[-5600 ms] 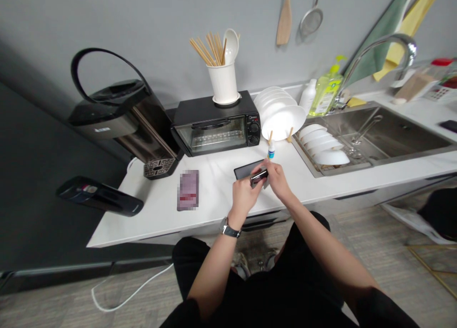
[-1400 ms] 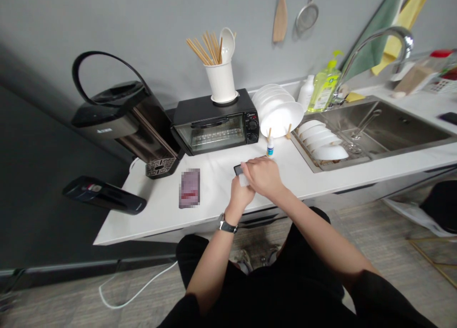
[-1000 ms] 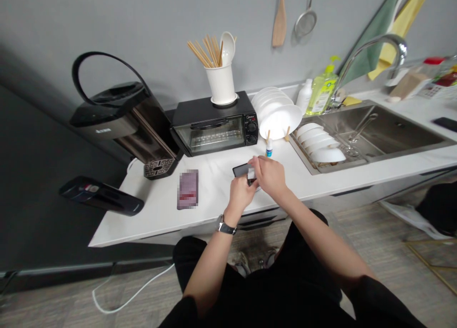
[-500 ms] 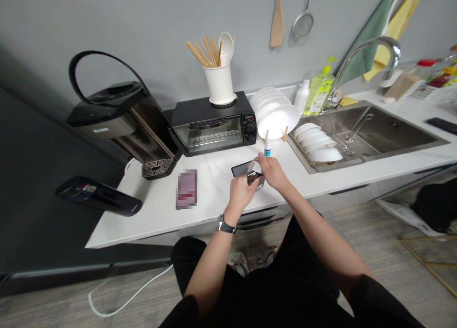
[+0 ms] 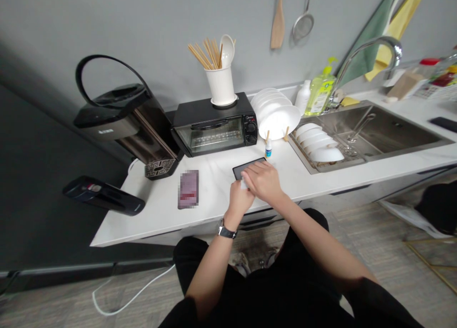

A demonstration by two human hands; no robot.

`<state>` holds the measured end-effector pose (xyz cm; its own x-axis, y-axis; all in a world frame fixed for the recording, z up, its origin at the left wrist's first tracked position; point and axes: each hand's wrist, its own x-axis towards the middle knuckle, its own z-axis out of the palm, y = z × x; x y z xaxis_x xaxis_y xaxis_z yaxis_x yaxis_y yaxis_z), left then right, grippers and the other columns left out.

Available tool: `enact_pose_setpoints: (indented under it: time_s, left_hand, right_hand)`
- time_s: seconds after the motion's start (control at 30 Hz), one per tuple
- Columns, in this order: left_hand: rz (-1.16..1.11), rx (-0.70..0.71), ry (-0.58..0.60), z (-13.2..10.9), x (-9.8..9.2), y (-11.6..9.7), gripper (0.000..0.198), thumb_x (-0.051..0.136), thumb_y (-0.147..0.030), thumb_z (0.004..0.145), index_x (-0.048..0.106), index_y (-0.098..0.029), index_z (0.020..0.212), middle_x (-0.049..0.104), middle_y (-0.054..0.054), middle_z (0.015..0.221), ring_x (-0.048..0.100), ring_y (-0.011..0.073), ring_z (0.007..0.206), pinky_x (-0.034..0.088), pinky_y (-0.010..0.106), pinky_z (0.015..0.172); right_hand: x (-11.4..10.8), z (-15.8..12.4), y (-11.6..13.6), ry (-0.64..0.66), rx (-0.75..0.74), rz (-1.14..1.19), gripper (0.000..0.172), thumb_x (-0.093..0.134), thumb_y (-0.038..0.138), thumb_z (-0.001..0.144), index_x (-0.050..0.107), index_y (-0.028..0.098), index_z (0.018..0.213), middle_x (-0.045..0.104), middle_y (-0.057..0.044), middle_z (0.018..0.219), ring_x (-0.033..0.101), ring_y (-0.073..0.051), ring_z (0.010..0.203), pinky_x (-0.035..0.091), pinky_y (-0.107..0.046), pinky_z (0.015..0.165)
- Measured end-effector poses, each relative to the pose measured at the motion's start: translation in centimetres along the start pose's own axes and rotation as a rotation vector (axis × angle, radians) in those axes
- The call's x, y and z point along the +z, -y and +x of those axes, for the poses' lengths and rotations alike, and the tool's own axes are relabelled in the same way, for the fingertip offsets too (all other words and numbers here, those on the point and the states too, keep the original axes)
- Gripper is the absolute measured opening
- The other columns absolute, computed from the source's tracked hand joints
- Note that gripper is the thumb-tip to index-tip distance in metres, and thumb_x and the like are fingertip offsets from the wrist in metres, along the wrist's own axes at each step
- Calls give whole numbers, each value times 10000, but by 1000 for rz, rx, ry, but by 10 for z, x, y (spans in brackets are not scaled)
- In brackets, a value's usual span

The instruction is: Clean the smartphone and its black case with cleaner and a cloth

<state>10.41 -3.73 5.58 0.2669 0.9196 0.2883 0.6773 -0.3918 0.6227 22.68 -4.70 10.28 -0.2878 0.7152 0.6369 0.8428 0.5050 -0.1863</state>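
Note:
My left hand (image 5: 242,198) is closed at the counter's front edge, and whatever it holds is hidden under my right hand. My right hand (image 5: 264,179) lies across it, fingers bent over a small white wipe (image 5: 244,183) that shows between the two hands. Just beyond them a dark flat rectangular thing (image 5: 241,169), like a phone or a case, lies on the white counter, partly covered by my right hand. Behind it stands a small white bottle with a blue label (image 5: 268,150).
A blurred purple packet (image 5: 188,190) and a black bottle-like object (image 5: 103,195) lie to the left. A black drinks machine (image 5: 124,123), toaster oven (image 5: 216,128) and white plates (image 5: 280,121) line the back. The sink (image 5: 403,123) with stacked bowls (image 5: 323,149) is right.
My right hand has moved left and down over my left hand, covering the dark shiny item seen there before. The white wipe has shifted left with it.

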Motion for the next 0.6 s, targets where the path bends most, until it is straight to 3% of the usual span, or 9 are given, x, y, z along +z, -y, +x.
enact_pose_setpoints:
  time_s: [0.13, 0.23, 0.3, 0.43, 0.53, 0.6]
  left_hand:
    - [-6, -10, 2, -5, -8, -21, 153, 664, -256, 953, 751, -197, 841, 791, 79, 843, 746, 220, 814, 467, 276, 726]
    - [-79, 27, 15, -8, -7, -26, 135, 659, -274, 974, 774, -219, 932, 810, 66, 939, 760, 214, 899, 503, 274, 798]
    - [-167, 58, 45, -12, -3, -20, 151, 683, -267, 959, 766, -223, 1078, 806, 71, 1079, 756, 221, 1004, 533, 298, 896]
    - [-318, 182, 215, -19, 14, 8, 560, 736, -325, 937, 571, -228, 1463, 639, 126, 1475, 616, 282, 1348, 450, 453, 1181]
    - [-312, 214, 284, -23, 25, 25, 549, 632, -364, 1014, 492, -216, 1524, 609, 149, 1483, 588, 297, 1368, 413, 520, 1215]
    - [-250, 232, 257, -24, 27, 29, 529, 572, -385, 1049, 469, -209, 1538, 609, 158, 1444, 588, 293, 1345, 452, 505, 1181]
  right_hand:
    - [16, -18, -26, -332, 257, 315, 622, 229, 437, 1135, 592, 225, 676, 585, -38, 638, 535, -179, 641, 373, -337, 651]
    - [23, -27, -28, -461, 391, 560, 636, 287, 556, 1111, 566, 233, 638, 583, -23, 619, 535, -168, 599, 394, -329, 627]
    - [24, -29, -26, -496, 474, 702, 653, 320, 608, 1090, 554, 235, 608, 586, -18, 604, 538, -165, 585, 407, -327, 618]
    - [27, -27, -26, -649, 682, 989, 636, 369, 658, 1056, 463, 252, 575, 517, 7, 564, 500, -152, 558, 429, -312, 610]
    - [35, -28, -40, -694, 768, 1177, 616, 407, 719, 1011, 359, 272, 591, 432, 36, 556, 454, -140, 546, 445, -300, 601]
    - [39, -33, -57, -654, 818, 1138, 617, 409, 772, 980, 347, 277, 616, 404, 44, 570, 460, -141, 562, 461, -299, 607]
